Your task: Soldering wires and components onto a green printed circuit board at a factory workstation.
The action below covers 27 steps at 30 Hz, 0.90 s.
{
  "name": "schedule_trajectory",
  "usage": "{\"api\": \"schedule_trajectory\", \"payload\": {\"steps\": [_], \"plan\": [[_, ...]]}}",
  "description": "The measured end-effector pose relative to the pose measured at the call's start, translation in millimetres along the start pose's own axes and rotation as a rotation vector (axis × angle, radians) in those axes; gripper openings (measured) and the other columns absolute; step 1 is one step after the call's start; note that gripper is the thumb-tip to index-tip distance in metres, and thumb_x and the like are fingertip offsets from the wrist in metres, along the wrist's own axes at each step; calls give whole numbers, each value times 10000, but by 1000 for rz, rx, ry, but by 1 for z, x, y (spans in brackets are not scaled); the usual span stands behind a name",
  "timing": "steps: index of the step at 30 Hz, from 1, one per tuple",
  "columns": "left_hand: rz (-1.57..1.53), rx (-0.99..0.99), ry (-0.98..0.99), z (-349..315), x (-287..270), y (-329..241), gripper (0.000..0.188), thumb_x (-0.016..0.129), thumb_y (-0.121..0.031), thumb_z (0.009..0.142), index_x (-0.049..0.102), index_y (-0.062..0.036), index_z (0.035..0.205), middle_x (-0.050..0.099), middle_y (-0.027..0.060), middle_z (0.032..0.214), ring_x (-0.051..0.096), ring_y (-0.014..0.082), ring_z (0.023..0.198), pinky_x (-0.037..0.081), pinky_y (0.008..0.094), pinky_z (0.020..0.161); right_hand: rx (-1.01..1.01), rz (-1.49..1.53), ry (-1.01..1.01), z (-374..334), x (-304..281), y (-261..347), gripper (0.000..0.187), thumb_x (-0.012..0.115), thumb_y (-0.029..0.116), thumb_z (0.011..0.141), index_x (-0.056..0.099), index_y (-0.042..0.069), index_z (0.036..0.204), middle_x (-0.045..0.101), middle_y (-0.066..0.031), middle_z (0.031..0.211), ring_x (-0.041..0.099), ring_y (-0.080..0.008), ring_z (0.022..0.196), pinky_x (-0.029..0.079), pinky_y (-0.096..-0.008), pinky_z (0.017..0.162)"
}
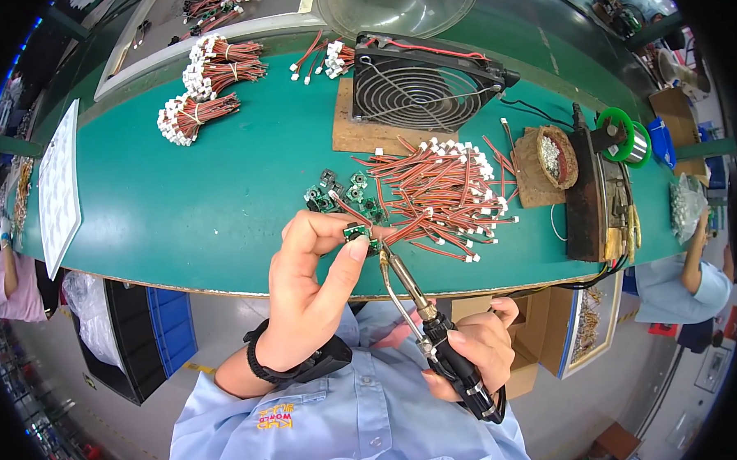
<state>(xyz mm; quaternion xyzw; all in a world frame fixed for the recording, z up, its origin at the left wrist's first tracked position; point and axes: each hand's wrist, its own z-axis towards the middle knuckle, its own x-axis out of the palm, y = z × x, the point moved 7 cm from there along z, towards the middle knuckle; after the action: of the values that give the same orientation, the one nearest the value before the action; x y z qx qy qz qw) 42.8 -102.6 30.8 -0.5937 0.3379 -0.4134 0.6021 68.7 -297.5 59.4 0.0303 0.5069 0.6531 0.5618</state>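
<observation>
My left hand (306, 274) pinches a small green circuit board (354, 231) between thumb and fingers, just above the bench's near edge. A red-and-black wire lead with a white plug lies by the same fingertips; whether it is joined to the board I cannot tell. Wrapped in my right hand (485, 350) is a black-handled soldering iron (456, 359), with a thin metal feed tube running along its shaft. Its tip points up to the board's edge, and contact is hard to make out. Beyond my left fingers lie several loose circuit boards (330, 182).
A heap of wire leads (445, 190) spreads right of the boards. Behind it stands a black fan (420, 88) on a wooden board. At right are a dish (553, 158), a dark box (583, 204) and a green solder spool (616, 135). Tied wire bundles (214, 72) lie far left.
</observation>
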Motion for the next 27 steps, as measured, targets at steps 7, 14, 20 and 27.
{"api": "schedule_trajectory", "payload": {"steps": [7, 14, 20, 27], "plan": [[12, 13, -37, -1, -2, 1, 98, 504, -6, 910, 466, 13, 999, 665, 137, 993, 619, 135, 920, 443, 250, 821, 0, -11, -3, -3, 1, 0, 498, 818, 221, 593, 623, 135, 1043, 644, 25, 764, 591, -147, 697, 311, -381, 896], [-72, 26, -30, 1, 2, -3, 95, 502, -2, 910, 469, 10, 998, 655, 141, 1002, 619, 149, 940, 444, 258, 837, -118, -67, -39, -9, 2, 2, 519, 751, 360, 641, 577, 57, 1025, 568, -27, 603, 527, -179, 557, 314, -456, 846], [-67, 9, -24, 1, 3, -3, 88, 488, -28, 923, 467, 6, 1001, 644, 144, 1015, 610, 166, 953, 441, 278, 849, -16, -24, -27, -11, -2, 0, 486, 817, 248, 599, 625, 139, 1032, 636, 29, 749, 585, -144, 684, 306, -381, 908], [-187, -123, -3, 2, -4, 0, 105, 458, -108, 950, 477, -15, 995, 634, 148, 1026, 605, 200, 951, 434, 324, 885, -68, -42, -145, -29, -27, -28, 552, 726, 344, 723, 532, 31, 1134, 609, -102, 874, 574, -192, 744, 315, -478, 902]]}}
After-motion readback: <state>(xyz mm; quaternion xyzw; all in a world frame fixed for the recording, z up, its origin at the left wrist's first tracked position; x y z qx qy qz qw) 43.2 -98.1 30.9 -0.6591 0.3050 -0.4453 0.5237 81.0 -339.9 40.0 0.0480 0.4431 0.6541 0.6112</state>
